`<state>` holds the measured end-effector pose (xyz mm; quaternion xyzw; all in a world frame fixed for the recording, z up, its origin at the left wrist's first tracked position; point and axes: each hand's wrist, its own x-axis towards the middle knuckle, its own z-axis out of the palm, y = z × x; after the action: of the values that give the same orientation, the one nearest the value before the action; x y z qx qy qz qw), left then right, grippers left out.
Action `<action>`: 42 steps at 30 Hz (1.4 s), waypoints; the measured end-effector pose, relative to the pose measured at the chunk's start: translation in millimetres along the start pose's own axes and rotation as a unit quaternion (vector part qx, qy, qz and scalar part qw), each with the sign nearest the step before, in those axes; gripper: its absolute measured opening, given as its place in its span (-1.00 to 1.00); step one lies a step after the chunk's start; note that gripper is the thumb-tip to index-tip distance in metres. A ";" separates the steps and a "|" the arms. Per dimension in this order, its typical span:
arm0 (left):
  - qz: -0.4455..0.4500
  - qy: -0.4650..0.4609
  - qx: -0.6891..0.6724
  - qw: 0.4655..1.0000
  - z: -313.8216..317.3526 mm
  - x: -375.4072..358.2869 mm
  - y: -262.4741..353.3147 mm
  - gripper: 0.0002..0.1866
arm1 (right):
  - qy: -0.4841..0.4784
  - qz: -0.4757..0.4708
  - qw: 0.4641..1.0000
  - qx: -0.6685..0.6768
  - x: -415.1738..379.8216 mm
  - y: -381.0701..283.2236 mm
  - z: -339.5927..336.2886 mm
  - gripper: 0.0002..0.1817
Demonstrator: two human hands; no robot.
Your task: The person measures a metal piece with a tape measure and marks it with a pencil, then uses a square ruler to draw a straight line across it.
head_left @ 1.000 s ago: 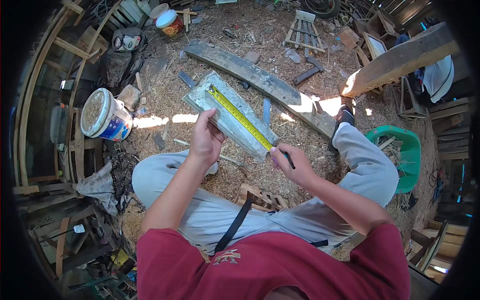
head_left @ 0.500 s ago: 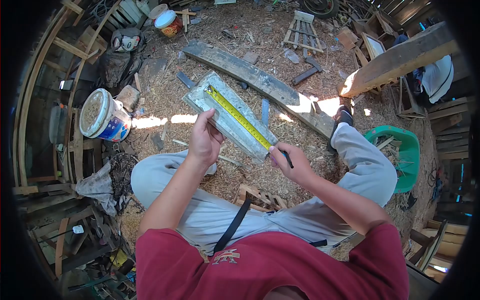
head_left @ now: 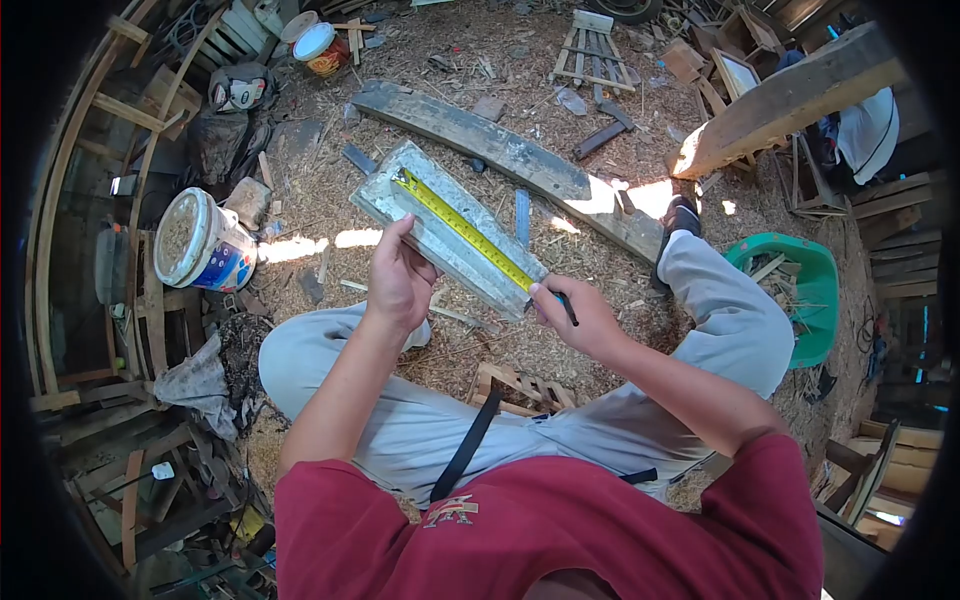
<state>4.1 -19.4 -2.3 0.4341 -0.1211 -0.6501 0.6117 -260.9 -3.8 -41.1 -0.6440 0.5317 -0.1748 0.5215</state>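
A pale, weathered board (head_left: 446,190), wider at its far end, is held tilted above my lap. Along its face lies the yellow blade of a tape measure (head_left: 466,231), with the dark hook end near the board's wide far end. My left hand (head_left: 398,283) grips the board's near left edge, thumb on top. At the narrow end my right hand (head_left: 578,322) pinches the tape blade against the wood, thumb on top. A slim black pen-like thing (head_left: 571,309) sticks out between its fingers. The underside of the board and the fingers beneath it are mostly hidden.
A long timber beam (head_left: 480,140) lies across the chip-strewn floor ahead. White bucket (head_left: 205,245) stands at left, green tub (head_left: 820,300) at right. A slatted wooden piece (head_left: 525,387) sits between my legs. Thick post (head_left: 790,110) rises at right; small slatted frame (head_left: 595,55) lies behind.
The view has shifted slightly, so the surroundings sit a little differently. Both hands keep their grip, and the tape stays along the board.
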 end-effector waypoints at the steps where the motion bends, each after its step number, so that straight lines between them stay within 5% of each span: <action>1: 0.002 0.000 0.002 1.000 1.0 -0.4 0.5 -0.55 | -0.001 0.002 1.000 0.008 -0.3 -1.8 -0.3 -0.59; 42: 0.000 0.017 -0.012 1.000 7.3 0.0 -5.6 -0.45 | 0.006 0.007 1.000 -0.001 -4.3 2.4 5.4 -0.61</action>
<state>-4.9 -20.9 -1.7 0.4378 -0.1029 -0.6443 0.6185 -259.5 2.8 -43.9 -0.6401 0.5395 -0.1742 0.5186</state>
